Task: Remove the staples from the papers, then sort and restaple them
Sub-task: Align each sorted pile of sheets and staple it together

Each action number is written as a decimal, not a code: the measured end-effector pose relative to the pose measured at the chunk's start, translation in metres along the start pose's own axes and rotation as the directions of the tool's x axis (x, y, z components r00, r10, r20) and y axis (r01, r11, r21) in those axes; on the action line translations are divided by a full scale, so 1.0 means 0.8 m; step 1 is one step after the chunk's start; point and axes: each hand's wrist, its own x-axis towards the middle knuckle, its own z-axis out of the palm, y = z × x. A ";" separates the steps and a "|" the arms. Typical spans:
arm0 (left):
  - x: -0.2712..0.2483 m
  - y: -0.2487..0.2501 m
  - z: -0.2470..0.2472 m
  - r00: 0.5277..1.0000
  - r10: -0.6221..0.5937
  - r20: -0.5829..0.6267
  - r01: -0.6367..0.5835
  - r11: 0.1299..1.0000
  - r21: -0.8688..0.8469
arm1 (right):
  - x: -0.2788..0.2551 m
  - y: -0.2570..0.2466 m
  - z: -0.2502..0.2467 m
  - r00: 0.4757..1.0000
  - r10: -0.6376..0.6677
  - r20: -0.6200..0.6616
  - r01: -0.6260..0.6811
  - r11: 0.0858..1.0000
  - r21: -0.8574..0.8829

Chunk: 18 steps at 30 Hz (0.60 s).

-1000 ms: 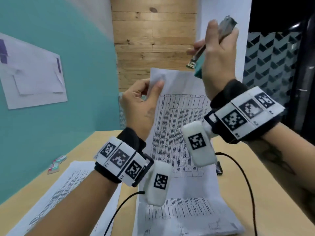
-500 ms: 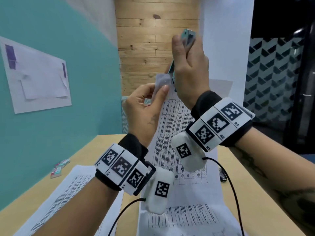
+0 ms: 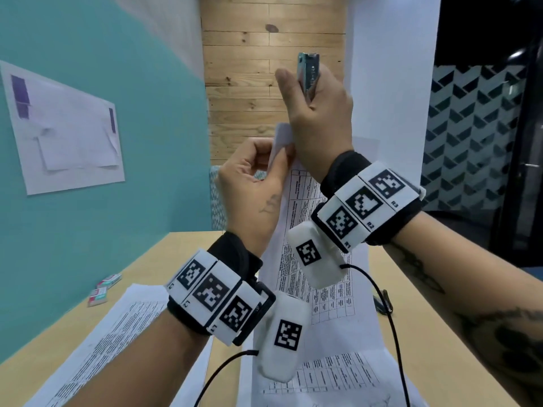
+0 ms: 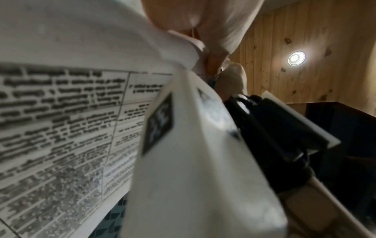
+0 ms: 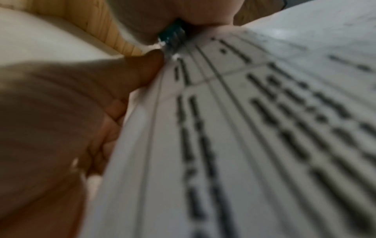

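Wooden table [image 3: 435, 327] appears only overhead; right wrist shows stapler [image 5: 173, 37] tip.

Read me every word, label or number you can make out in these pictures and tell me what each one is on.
"R1" on the right wristband, under its first marker.
"R2" on the same band, under the middle marker.
"R3" on the same band, under the far marker.
"L1" and "L2" on the left wristband, small and only just legible.
Held printed sheet: table text too small or blurred in all views.
Small boxes by the wall: print unreadable.
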 end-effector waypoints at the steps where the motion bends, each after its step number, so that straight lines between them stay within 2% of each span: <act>1: 0.000 -0.001 -0.001 1.000 -0.016 0.007 0.016 1.000 -0.006 | 0.000 0.000 -0.004 1.000 0.015 0.019 -0.015 1.000 0.013; 4: 0.003 -0.005 -0.006 0.998 -0.056 0.039 0.057 0.997 -0.049 | -0.001 -0.003 -0.027 0.995 0.097 0.011 -0.096 0.961 0.260; 6: 0.004 -0.008 -0.009 0.996 -0.073 0.055 0.077 0.995 -0.059 | -0.005 0.002 -0.053 0.974 0.203 -0.104 -0.138 0.887 0.441; 8: 0.004 -0.010 -0.010 0.993 -0.093 0.065 0.099 0.992 -0.082 | -0.018 0.020 -0.085 0.913 0.298 -0.280 -0.108 0.835 0.539; 11: 0.002 -0.007 -0.008 0.981 -0.117 0.156 0.132 0.987 -0.091 | -0.046 0.052 -0.118 0.822 0.305 -0.481 -0.027 0.865 0.502; 13: -0.001 -0.006 -0.006 0.973 -0.106 0.205 0.122 0.990 -0.069 | -0.060 0.078 -0.135 0.750 0.334 -0.572 -0.042 0.885 0.463; 15: -0.001 -0.006 -0.007 0.974 -0.095 0.207 0.106 0.994 -0.040 | -0.069 0.126 -0.175 0.663 0.469 -0.584 -0.117 0.835 0.538; 16: 0.000 -0.007 -0.008 0.976 -0.097 0.197 0.106 0.994 -0.032 | -0.074 0.159 -0.201 0.652 0.556 -0.515 -0.160 0.765 0.624; 18: 0.003 -0.010 -0.010 0.978 -0.122 0.171 0.131 0.991 -0.041 | -0.081 0.235 -0.253 0.591 0.626 -0.509 -0.204 0.727 0.656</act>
